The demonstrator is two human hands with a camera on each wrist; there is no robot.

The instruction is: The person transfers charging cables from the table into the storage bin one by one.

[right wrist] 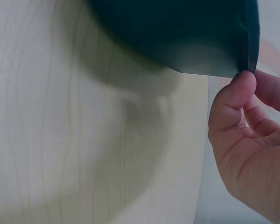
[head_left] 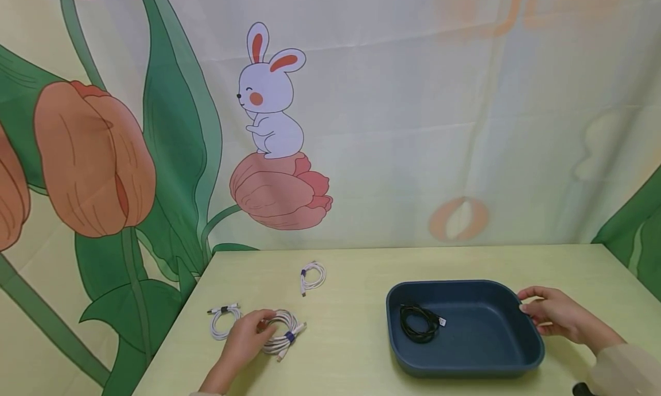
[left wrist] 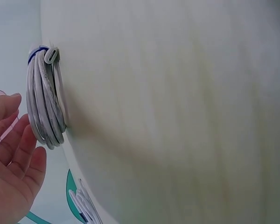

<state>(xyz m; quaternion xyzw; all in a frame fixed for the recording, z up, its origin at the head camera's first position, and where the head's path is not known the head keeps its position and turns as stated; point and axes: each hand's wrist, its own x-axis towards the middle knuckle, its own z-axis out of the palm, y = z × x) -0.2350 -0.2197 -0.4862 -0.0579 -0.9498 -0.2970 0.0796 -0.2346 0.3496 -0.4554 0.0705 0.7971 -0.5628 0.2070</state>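
From where I stand, what matters most is that the large white cable [head_left: 277,344] lies directly to the right of the fingers of the left hand [head_left: 245,336], on the left part of the table [head_left: 351,338]. This cable is a round coil, so it has no clear long axis; its blue strap [head_left: 290,337] and its two plug ends are on the side turned away from the fingers. The thumb and the fingers of this hand are bent a little and apart, right at the left edge of the coil, and they are not closed around it; whether the fingertips already touch, I cannot tell. The left hand is clearly the nearer one. The right hand [head_left: 560,315] is well apart, at the far side of the blue box [head_left: 480,338], and its thumb and fingers pinch the rim there. The box stands between the coil and the right hand, its long side running from left to right, and a black cable [head_left: 420,337] lies in its left part. One small white cable [head_left: 213,326] is just left of the left hand, and another small coil [head_left: 322,277] lies farther back.
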